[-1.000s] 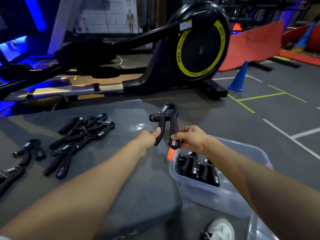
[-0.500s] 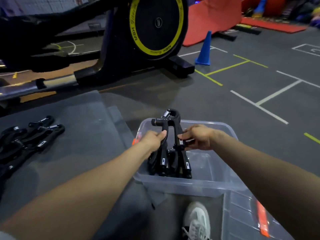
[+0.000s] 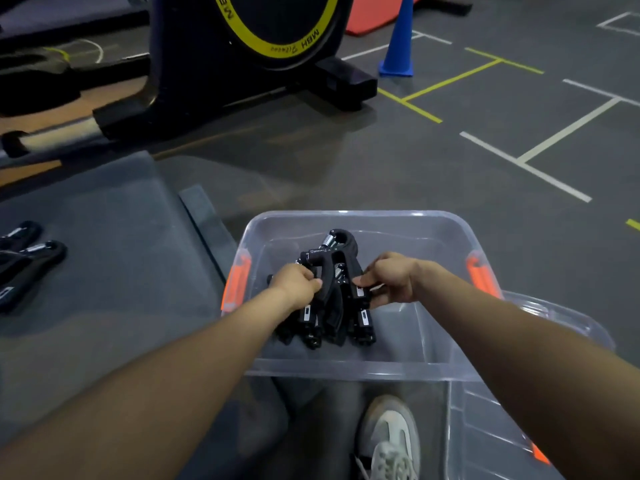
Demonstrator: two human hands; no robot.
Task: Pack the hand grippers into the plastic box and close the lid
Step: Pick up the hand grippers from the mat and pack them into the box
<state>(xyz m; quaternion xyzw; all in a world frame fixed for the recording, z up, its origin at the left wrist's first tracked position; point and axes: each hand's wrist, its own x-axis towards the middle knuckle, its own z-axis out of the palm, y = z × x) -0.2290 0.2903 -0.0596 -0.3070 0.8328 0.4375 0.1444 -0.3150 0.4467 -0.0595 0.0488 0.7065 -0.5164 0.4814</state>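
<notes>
1. A black hand gripper [image 3: 327, 268] is held over the clear plastic box [image 3: 349, 368], its spring coil pointing away from the person.
2. The left hand [image 3: 297, 285] curls round the gripper's left handle; the right hand [image 3: 389, 278] pinches the right handle from the other side.
3. Directly beneath, more packed hand grippers [image 3: 329, 323] lie bunched in the box, touching each other.
4. The box has orange latches [image 3: 237, 278] on both sides; its clear lid [image 3: 491, 438] lies just beside it, to the right.
5. Further loose hand grippers [image 3: 24, 258] lie on the grey table [image 3: 114, 258], well to the left.
</notes>
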